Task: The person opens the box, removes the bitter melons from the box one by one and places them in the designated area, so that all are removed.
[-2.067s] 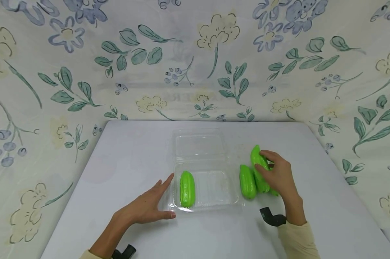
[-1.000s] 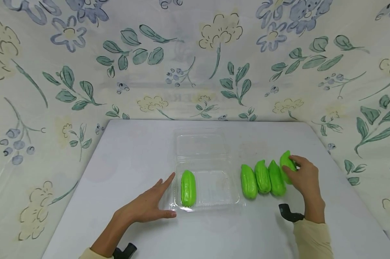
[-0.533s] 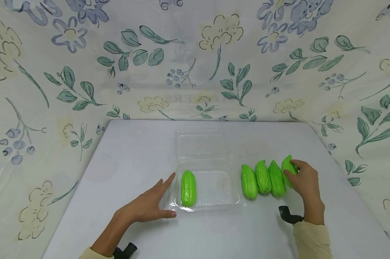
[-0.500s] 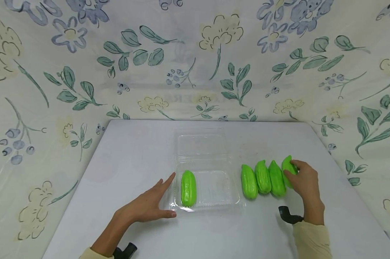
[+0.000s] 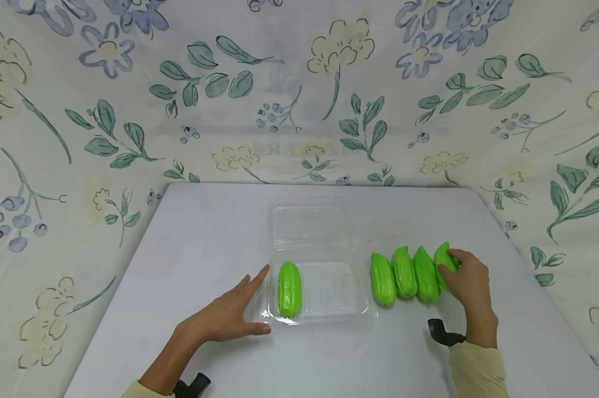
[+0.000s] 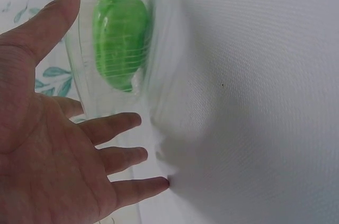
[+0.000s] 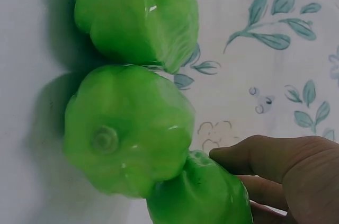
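Note:
My right hand [image 5: 468, 279] pinches a glossy green ribbed vegetable [image 5: 445, 264], long with a pointed far end, between thumb and fingers. It stands at the right end of a row, right beside another green vegetable [image 5: 426, 275]; two more lie to the left. In the right wrist view, the held vegetable [image 7: 204, 192] leans against its neighbour [image 7: 127, 128]. My left hand [image 5: 225, 315] lies spread, fingers straight, at the left edge of a clear plastic clamshell box [image 5: 334, 320]. One green vegetable [image 5: 289, 290] lies lengthwise along the left side inside it; its lid [image 5: 306, 221] is folded back.
A white table [image 5: 200, 237] carries everything, with a flower-patterned cloth [image 5: 279, 110] behind and at the sides. Black wrist mounts [image 5: 444, 333] project from both forearms.
The right hand has moved right from the middle of the row and set itself on the rightmost vegetable's place, lowering the held vegetable beside the others. The left hand stays put.

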`<state>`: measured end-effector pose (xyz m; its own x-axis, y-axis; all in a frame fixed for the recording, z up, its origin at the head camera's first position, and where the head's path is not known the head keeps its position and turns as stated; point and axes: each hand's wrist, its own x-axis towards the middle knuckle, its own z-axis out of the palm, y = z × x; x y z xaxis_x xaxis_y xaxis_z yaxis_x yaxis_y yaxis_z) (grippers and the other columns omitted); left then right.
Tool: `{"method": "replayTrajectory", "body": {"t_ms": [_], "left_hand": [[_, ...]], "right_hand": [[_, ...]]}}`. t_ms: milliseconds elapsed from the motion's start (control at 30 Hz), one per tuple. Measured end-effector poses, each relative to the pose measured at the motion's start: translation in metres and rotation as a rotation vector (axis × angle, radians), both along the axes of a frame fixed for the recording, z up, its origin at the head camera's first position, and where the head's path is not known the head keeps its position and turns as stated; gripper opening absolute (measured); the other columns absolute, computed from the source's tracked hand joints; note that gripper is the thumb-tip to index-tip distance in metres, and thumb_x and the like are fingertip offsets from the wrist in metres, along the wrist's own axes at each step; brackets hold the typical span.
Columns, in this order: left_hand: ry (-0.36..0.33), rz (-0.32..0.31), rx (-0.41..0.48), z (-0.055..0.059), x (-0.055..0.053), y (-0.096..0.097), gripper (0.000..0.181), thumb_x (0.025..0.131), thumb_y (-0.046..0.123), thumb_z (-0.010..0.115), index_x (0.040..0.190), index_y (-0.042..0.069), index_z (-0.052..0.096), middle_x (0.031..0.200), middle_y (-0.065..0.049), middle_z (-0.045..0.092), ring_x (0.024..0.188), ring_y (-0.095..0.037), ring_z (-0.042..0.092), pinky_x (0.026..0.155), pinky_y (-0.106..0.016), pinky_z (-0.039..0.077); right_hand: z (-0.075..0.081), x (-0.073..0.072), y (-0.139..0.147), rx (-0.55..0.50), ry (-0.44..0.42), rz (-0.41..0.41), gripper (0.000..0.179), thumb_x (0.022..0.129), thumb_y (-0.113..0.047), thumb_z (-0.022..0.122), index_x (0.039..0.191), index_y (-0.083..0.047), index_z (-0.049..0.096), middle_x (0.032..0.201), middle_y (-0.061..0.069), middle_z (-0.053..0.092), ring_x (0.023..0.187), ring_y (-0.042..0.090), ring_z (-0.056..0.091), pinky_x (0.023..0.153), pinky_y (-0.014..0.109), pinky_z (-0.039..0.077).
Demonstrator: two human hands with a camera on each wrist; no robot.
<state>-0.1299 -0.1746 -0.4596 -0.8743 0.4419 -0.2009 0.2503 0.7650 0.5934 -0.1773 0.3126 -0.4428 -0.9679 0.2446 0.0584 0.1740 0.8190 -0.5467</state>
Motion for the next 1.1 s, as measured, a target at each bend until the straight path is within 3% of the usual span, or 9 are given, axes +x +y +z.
{"method": "replayTrajectory", "body": {"t_ms": [433,1100], "left_hand": [[-0.008,0.008,-0.002,0.0,0.002,0.001,0.114,0.073,0.063,0.077,0.16,0.03,0.01,0.155,-0.026,0.028,0.139,-0.043,0.031,0.101,-0.062,0.037],[0.005,-0.002,0.007,0.0,0.003,0.001,0.114,0.074,0.063,0.076,0.159,0.031,0.008,0.155,-0.025,0.027,0.14,-0.043,0.029,0.103,-0.06,0.037]], "right_hand": [[-0.01,0.002,0.012,0.006,-0.122,0.014,0.052,0.092,-0.014,0.059,0.134,0.014,0.048,0.131,0.041,0.045,0.116,0.056,0.048,0.086,0.063,0.047],[0.004,0.002,0.002,0.024,-0.037,0.056,0.048,0.094,-0.012,0.061,0.134,0.012,0.05,0.133,0.039,0.046,0.115,0.056,0.05,0.083,0.065,0.047]]}}
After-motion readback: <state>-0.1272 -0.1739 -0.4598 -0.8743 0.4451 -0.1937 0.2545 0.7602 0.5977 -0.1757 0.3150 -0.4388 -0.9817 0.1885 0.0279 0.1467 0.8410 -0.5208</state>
